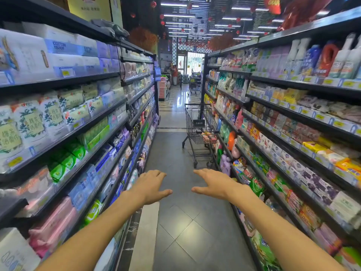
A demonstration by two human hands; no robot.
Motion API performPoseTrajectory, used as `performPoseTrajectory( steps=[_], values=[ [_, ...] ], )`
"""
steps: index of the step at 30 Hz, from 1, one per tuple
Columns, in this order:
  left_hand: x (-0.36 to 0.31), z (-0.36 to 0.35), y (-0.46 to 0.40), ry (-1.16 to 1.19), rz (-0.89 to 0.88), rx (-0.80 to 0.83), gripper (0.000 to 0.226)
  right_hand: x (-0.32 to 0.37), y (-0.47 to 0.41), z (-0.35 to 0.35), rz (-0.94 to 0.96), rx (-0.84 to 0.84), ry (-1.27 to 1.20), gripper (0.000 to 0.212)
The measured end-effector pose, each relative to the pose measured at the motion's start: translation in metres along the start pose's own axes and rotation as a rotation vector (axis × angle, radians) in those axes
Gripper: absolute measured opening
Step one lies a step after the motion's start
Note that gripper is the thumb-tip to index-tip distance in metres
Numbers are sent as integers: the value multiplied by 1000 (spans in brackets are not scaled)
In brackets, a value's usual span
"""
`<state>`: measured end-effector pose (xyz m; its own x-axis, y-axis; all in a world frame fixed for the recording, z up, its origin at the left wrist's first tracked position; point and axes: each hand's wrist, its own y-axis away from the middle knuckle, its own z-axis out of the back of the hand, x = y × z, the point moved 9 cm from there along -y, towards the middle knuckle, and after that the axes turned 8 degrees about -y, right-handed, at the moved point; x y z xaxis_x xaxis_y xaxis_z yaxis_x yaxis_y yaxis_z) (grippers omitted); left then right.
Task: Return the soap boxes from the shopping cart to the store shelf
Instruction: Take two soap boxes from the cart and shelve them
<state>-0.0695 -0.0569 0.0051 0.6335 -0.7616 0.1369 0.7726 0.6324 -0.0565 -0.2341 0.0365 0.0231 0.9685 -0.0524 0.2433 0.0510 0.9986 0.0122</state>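
Left hand [151, 185] and right hand [213, 183] reaching out flat with nothing in them, shopping cart [201, 130] standing far ahead beside the right shelf [293, 122], soap boxes [209, 138] sitting inside it

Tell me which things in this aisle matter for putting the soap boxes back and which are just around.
For the job: shopping cart ahead, soap boxes in its basket, right-hand shelf stocked with soap, left hand and right hand, both empty.

Just around: tissue packs, detergent bottles, floor.
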Motion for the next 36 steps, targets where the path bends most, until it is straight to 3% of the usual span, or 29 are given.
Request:
performPoseTrajectory(
  steps=[14,19,25,36],
  values=[
    [122,-68,-208,48,-7,-19,77,-78,-241,-20,-40,13,48,83],
    [171,-73,-316,53,-43,-13,106,-120,-343,-2,-90,-4,37,82],
    [211,-94,-439,45,-62,9,90,-185,-452,6,-139,-6,13,81],
    [288,-135,-708,30,-42,0,108,-334,-699,37,-116,-41,-9,82]
  ],
)
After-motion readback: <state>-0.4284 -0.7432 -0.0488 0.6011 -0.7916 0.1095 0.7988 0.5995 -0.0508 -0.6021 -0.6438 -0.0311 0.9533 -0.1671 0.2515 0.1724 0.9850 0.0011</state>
